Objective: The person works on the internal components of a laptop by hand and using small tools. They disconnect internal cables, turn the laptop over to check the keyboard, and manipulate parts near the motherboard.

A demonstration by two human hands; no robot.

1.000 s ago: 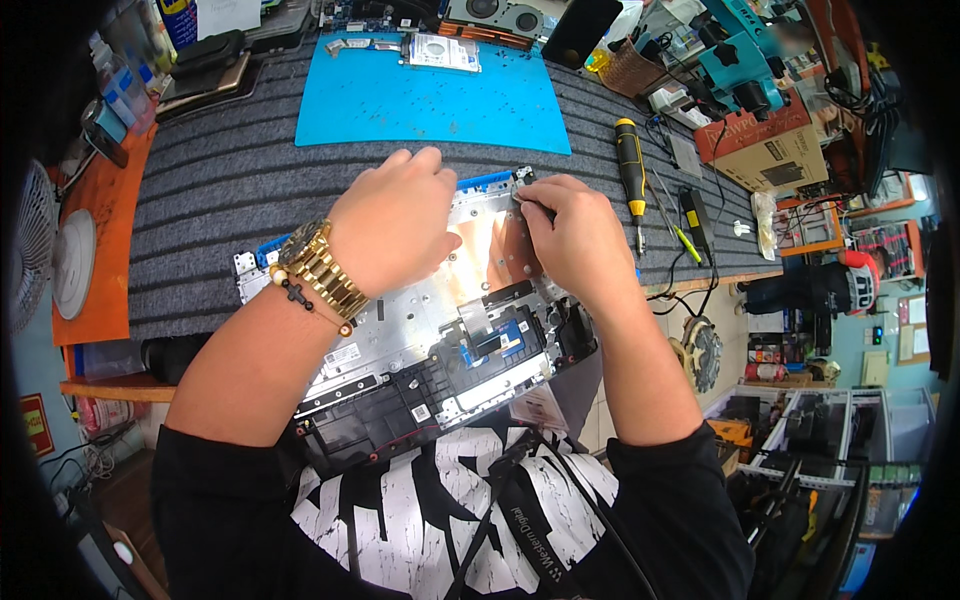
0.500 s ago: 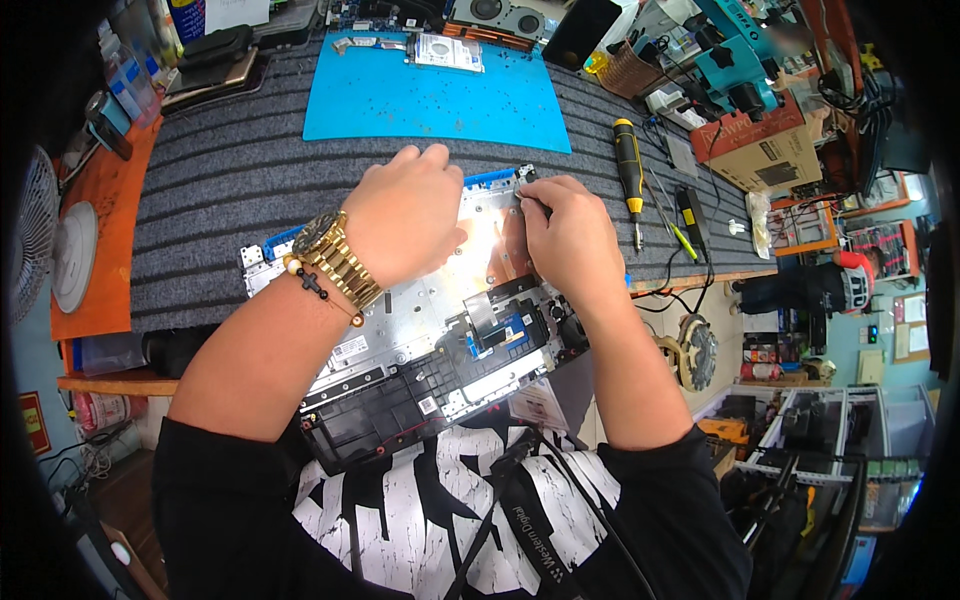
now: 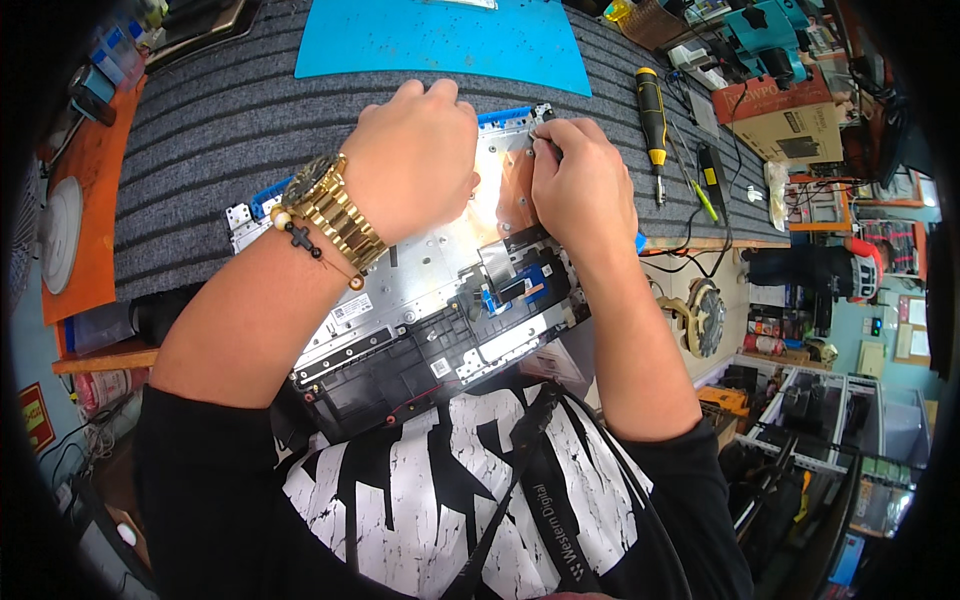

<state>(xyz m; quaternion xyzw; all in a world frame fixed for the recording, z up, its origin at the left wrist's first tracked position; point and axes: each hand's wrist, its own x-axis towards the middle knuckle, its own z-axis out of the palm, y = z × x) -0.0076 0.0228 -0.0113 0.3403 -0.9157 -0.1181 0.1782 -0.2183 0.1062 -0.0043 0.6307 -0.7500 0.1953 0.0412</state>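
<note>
An opened laptop chassis [image 3: 408, 268] rests tilted between my lap and the bench edge. Its silver metal plate faces up, a black plastic part lies nearest me, and a blue strip [image 3: 503, 118] runs along the far edge. My left hand [image 3: 418, 150], below a gold watch [image 3: 325, 205], is curled over the middle of the far edge; its fingertips and anything in them are hidden. At the far right corner my right hand [image 3: 585, 185] is closed, thumb and forefinger pinching the chassis rim. A flat ribbon cable [image 3: 495, 265] lies on the plate's right part.
Striped grey cloth [image 3: 200, 170] covers the bench, with a blue mat [image 3: 440, 45] at the back. To the right lie a yellow-black screwdriver [image 3: 652, 125], a thin green-tipped tool [image 3: 703, 200] and black cables [image 3: 690, 262]. A cardboard box [image 3: 790, 125] stands behind them. Another person [image 3: 830, 268] is farther right.
The view has tipped, so bench, mat and tools sit higher in the picture. Both hands keep nearly the same places and poses on the chassis.
</note>
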